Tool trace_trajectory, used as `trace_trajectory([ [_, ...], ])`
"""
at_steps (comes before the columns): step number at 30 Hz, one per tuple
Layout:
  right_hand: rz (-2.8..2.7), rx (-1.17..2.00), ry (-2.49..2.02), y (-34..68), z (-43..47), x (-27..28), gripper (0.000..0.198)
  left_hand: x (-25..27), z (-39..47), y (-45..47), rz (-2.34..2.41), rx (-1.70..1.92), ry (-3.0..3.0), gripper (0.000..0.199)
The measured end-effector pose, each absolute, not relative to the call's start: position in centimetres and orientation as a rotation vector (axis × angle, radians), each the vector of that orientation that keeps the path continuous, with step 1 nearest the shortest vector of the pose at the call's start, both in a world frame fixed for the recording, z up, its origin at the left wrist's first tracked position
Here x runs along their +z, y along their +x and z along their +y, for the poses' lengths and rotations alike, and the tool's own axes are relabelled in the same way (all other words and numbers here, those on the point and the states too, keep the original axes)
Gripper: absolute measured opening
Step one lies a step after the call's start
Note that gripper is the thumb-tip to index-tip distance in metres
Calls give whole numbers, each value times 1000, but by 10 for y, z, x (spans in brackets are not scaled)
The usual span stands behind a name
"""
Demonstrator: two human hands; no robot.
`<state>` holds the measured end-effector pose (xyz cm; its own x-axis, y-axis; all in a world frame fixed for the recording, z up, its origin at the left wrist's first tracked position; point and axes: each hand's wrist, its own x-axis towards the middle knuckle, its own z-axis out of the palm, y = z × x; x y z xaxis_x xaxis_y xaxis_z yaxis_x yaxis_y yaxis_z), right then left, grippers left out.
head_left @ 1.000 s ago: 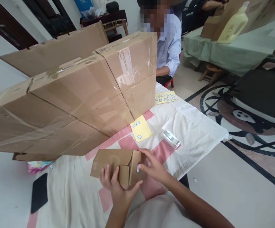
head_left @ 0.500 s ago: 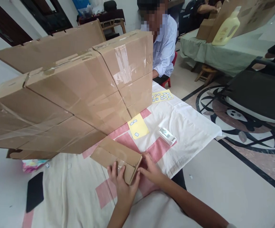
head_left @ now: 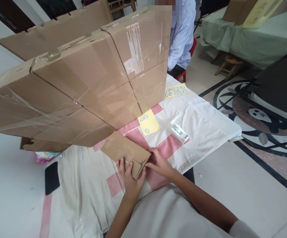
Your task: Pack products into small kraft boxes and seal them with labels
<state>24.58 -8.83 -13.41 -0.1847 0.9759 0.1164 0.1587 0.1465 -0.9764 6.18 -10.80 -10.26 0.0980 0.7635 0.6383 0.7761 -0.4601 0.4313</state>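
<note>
A small flat brown cardboard box (head_left: 123, 150) lies slantwise on the cloth-covered table in front of me. My left hand (head_left: 130, 173) grips its near edge, fingers on the top face and thumb at the right end. At that right end, my right hand (head_left: 159, 163) pinches the corner of the box by the end flap. Beyond the box lies a yellow sheet (head_left: 153, 125) with several small white stickers. To its right a white device with a small screen (head_left: 179, 133) rests on the cloth.
A tall wall of taped cardboard (head_left: 83, 86) stands across the table's far left. Behind it sits a person in a light shirt (head_left: 181, 36), near another stickered yellow sheet (head_left: 178, 91). A black phone-like slab (head_left: 52, 178) lies at the left table edge.
My view has tilted down, so the scene sits higher in the picture on the right and shifts rightward. Both hands stay on the box with nearly the same hold.
</note>
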Motion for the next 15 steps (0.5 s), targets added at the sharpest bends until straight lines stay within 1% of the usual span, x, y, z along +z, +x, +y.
trace_trajectory([
  [6,-1651,1084,-1131,248,-86,-133,78,-101,-107,56,-1633,-1310,-2387,80],
  [12,-1486,1060,-1118,242,-96,-143,73,-106,-115,57,-1596,-1313,-2407,81],
  [15,-1418,966,-1166,261,-119,-140,67,-115,-123,67,-1390,-1334,-2534,81],
])
